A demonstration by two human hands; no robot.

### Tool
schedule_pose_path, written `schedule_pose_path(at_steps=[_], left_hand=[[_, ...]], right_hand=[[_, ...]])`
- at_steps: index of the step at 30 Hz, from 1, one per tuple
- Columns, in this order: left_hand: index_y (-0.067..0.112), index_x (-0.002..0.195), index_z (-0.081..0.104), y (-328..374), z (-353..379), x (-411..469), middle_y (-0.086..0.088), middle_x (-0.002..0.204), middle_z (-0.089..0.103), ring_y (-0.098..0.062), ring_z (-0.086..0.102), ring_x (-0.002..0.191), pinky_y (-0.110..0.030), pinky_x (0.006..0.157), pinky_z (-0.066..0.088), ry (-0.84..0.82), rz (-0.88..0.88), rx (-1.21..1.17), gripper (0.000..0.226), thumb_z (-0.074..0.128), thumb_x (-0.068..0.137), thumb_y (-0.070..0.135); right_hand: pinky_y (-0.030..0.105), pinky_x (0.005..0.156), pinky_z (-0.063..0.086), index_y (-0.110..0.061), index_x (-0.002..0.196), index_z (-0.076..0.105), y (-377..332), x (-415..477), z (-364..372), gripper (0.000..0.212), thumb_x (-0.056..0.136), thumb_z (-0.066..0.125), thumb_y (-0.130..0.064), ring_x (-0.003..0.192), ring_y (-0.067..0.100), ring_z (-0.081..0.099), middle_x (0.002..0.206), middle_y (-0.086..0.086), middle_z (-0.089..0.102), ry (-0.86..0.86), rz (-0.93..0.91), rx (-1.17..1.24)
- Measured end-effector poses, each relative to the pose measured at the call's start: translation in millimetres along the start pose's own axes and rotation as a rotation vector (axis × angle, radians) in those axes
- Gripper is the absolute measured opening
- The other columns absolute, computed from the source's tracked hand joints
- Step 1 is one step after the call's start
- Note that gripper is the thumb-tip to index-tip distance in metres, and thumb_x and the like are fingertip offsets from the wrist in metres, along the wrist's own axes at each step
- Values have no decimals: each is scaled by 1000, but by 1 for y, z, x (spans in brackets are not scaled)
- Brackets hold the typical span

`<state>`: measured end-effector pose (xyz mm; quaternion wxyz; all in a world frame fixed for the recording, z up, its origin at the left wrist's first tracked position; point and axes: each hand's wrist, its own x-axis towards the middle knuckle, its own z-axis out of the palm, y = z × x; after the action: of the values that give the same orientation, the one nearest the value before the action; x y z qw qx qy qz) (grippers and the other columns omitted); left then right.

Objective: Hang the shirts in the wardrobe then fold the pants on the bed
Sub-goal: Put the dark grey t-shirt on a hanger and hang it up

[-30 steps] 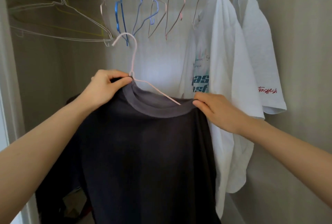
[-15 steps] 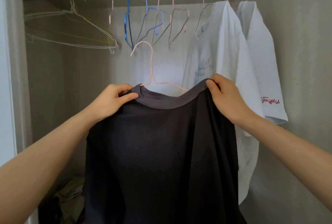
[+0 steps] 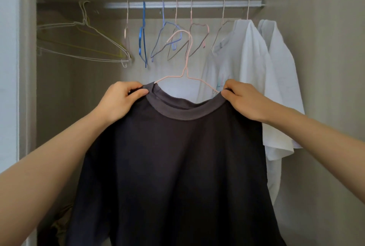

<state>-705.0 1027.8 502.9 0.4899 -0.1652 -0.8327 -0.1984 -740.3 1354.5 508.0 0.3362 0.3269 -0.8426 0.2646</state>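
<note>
A dark navy T-shirt [image 3: 175, 166] with a grey collar hangs on a pink wire hanger [image 3: 185, 62] that I hold up inside the wardrobe. My left hand [image 3: 120, 103] pinches the shirt's left shoulder beside the collar. My right hand [image 3: 245, 101] pinches the right shoulder at the other end of the collar. The hanger's hook sits below the silver rail [image 3: 207, 4], not touching it. Two white T-shirts [image 3: 250, 64] hang on the rail at the right. No pants or bed are in view.
Several empty wire hangers [image 3: 169, 40], blue and pink, hang along the rail's middle. More white hangers [image 3: 83, 46] hang at the left. The wardrobe's side wall [image 3: 320, 87] stands close on the right. Crumpled cloth [image 3: 61, 224] lies on the wardrobe floor at the lower left.
The shirt and hanger have risen toward the rail and the hanger has levelled. My right hand shifted from the collar's front out to the right shoulder.
</note>
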Motion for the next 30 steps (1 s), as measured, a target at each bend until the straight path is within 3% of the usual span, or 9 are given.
schedule_pose_path(at_steps=[4,6,9,12,15,19,24,27,30], left_hand=[[19,71,62,-9,-13,9,-2,63,55,-10,43,62,-28,62,35,31,-28,-61,27,59,97,27],[24,71,65,-17,-19,10,4,63,55,-6,43,62,-26,62,37,40,-56,-125,27,60,97,26],[8,77,66,-24,-21,10,-16,71,56,-10,44,69,-30,64,36,46,-72,-177,26,60,97,23],[3,82,69,-28,-21,9,-9,74,60,-7,46,71,-27,64,38,69,-91,-229,24,60,97,19],[7,76,67,-35,-22,12,-7,71,56,-8,44,70,-25,61,37,66,-92,-244,25,60,97,19],[20,77,71,-48,-25,15,-5,69,64,-9,45,70,-30,67,41,44,-75,-146,23,62,95,31],[26,102,77,-42,-23,9,14,96,75,-2,63,93,-33,87,50,92,-8,-105,17,60,97,28],[23,105,76,-37,-15,11,13,98,75,-5,64,95,-32,87,50,131,31,-137,18,60,97,25],[22,103,75,-32,-6,15,9,97,74,-13,66,96,-33,86,49,237,6,-132,18,59,97,29]], right_hand=[[33,69,39,-16,102,46,7,-3,-10,4,100,42,-15,76,27,52,93,16,57,51,-16,83],[31,70,42,-22,116,41,11,-3,-17,23,96,50,-14,76,26,54,108,13,53,48,-3,105],[25,71,45,-26,128,41,10,-1,-25,40,93,60,-22,79,19,58,111,1,53,55,49,183],[31,84,50,-9,117,63,10,-1,-33,39,97,52,-41,97,25,61,109,13,64,-110,175,244],[40,99,49,-11,106,72,7,-3,-31,46,100,42,-45,103,20,66,106,4,72,-247,252,363],[34,90,50,-4,100,70,1,1,-33,41,100,47,-38,90,16,67,98,6,72,-186,195,469],[19,63,40,-8,76,59,-6,-2,-35,32,96,55,-32,62,7,50,69,-1,55,-20,52,131],[22,61,40,-14,75,56,-7,-9,-33,23,90,64,-30,68,16,52,72,3,56,134,-69,-144],[24,62,41,-12,75,54,-6,-14,-38,31,89,64,-38,66,13,52,72,3,58,62,16,-42]])
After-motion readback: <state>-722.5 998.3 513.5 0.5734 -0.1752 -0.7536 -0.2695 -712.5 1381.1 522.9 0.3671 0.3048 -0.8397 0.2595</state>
